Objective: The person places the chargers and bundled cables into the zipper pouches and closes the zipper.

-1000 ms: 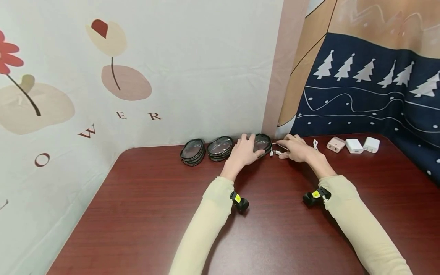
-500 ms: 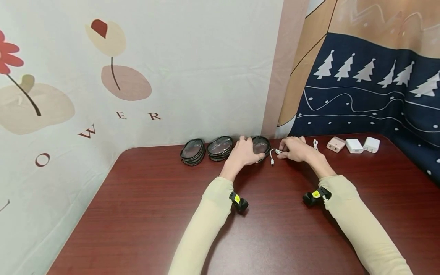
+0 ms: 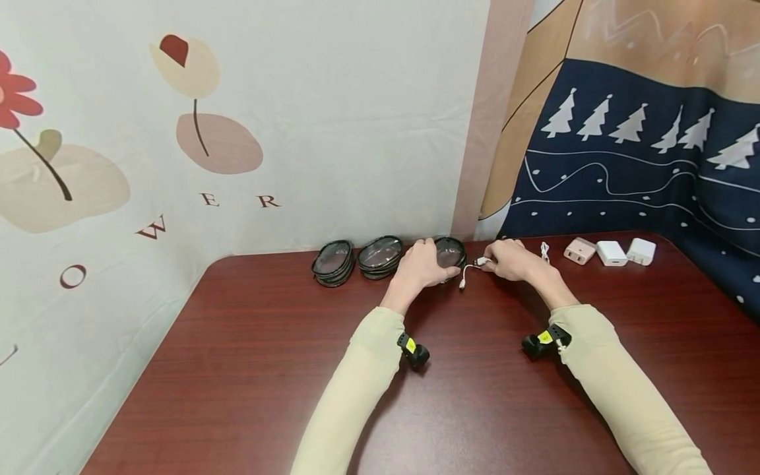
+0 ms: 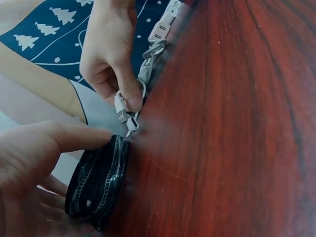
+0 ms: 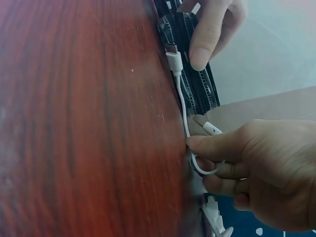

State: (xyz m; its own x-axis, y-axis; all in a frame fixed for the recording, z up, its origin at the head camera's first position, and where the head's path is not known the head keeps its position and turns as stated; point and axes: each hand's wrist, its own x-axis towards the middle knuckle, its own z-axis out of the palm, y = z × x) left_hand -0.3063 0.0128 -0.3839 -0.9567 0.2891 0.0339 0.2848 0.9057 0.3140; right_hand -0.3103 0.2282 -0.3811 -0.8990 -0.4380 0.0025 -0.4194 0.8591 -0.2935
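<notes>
My left hand (image 3: pixel 417 267) grips the rightmost black zip pouch (image 3: pixel 449 251) with a clear oval top. In the left wrist view its thumb lies on the upper end of that pouch (image 4: pixel 98 182), zips facing out. Just to the right, my right hand (image 3: pixel 510 259) pinches a short white USB cable (image 5: pixel 185 108) between thumb and curled fingers. One plug (image 5: pixel 174 60) of the cable hangs free in front of the pouch, and another plug (image 5: pixel 212 128) shows just above the thumb. Part of the cable is hidden behind the right fingers.
Two similar black pouches, one far left (image 3: pixel 332 259) and one in the middle (image 3: pixel 380 254), stand along the back edge. Behind the right hand lies another white cable (image 3: pixel 545 249). Farther right sit a pink charger (image 3: pixel 579 251) and two white chargers (image 3: pixel 611 253). Curtains hang behind the table.
My right fingers have drawn together on the white cable, and its free plug has swung left and toward the front. The pouch in my left hand has shifted slightly left.
</notes>
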